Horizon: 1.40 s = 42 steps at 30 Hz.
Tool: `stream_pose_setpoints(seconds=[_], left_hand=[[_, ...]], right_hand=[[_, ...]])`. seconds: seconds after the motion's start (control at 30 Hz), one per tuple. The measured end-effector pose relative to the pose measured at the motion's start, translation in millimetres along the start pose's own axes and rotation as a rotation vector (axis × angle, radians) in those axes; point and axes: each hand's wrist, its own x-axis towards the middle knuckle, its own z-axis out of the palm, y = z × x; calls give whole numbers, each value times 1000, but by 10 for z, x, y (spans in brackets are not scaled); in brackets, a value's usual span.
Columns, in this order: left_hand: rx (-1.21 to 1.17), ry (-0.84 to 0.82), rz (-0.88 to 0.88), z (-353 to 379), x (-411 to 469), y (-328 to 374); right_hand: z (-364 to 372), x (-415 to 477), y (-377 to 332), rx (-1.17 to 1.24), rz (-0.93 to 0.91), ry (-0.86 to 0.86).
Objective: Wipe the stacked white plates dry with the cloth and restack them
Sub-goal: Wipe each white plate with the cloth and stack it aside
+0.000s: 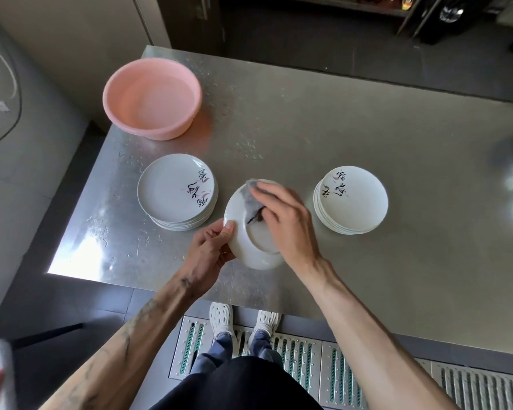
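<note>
A white plate [251,247] is held tilted above the steel table, its underside facing me. My left hand [212,247] grips its left rim, thumb on the bottom side. My right hand [285,220] presses a grey cloth [252,199] against the plate's underside, and most of the cloth is hidden under the palm. A stack of white plates with black brush writing [176,192] stands to the left. A second stack of the same plates [351,199] stands to the right.
A pink plastic basin [153,97] sits at the back left of the steel table [308,128]. Water drops spot the table around the basin and left stack. The table's near edge is just above my feet and a floor drain grate [302,362].
</note>
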Motion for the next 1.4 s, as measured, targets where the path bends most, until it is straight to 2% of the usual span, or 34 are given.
stream_pose_setpoints(seconds=[0.1,0.3,0.47,0.63,0.7,0.93,1.07,1.2,1.3,1.4], left_hand=[[8,1,3,19,1,4],[-33,-41,43,70,31,58],[2,8,21,133,47,105],[-27,-12,64,146,79,170],[-23,-11,65,134,72,174],[-39,47,40,135,36,183],[-89,96,54,153,53,208],[-95,88,49,162,49,154],[-80,58,24,199,48,99],[-143,63,38,204,73,93]], right_hand=[[-71,8,42,-3,213,94],[-23,-146,-185,22,-42,-43],[-132,65,-101,2,166,96],[-12,-92,-332,19,-36,-33],[-35,-99,-312,37,-50,-47],[-219,274,15,-23,179,104],[-280,119,53,7,351,193],[-181,-177,-70,-32,285,140],[-115,-25,-98,-5,314,163],[4,-2,-247,22,183,79]])
